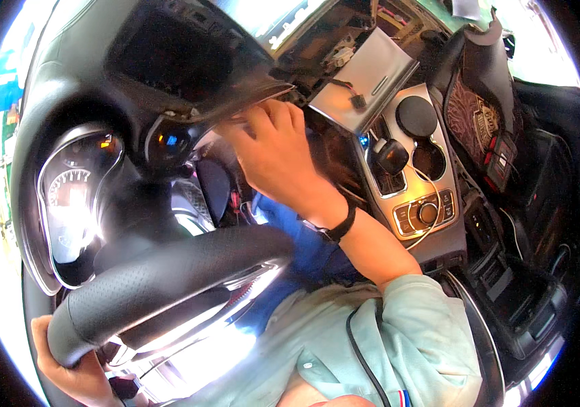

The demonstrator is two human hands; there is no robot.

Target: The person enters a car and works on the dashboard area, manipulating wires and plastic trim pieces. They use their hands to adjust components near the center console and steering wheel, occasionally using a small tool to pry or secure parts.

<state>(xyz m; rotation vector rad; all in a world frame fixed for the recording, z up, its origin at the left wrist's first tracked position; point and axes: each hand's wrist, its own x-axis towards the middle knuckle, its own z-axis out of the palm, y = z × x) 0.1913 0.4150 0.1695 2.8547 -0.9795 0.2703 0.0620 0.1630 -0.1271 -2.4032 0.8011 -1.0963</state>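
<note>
My left hand (69,370) is wrapped round the black leather steering wheel (174,275) at its lower left. My right hand (279,152), with a dark band on its wrist, reaches up to the dashboard. Its fingers are bent against the lower edge of the dash trim panel (249,98), below the dark screen (174,54). The fingertips are partly hidden there. Close by the thumb is a round control (170,140) with a small blue display. Just right of that hand, a silver panel (368,78) lies loose and tilted, with a wire connector (358,101) on it.
An opened dash cavity (337,57) shows wiring behind the silver panel. The centre console (425,214) has cup holders, a rotary knob and a pale cable across it. The lit instrument cluster (72,203) sits beyond the wheel. A handheld device (500,163) lies on the passenger side.
</note>
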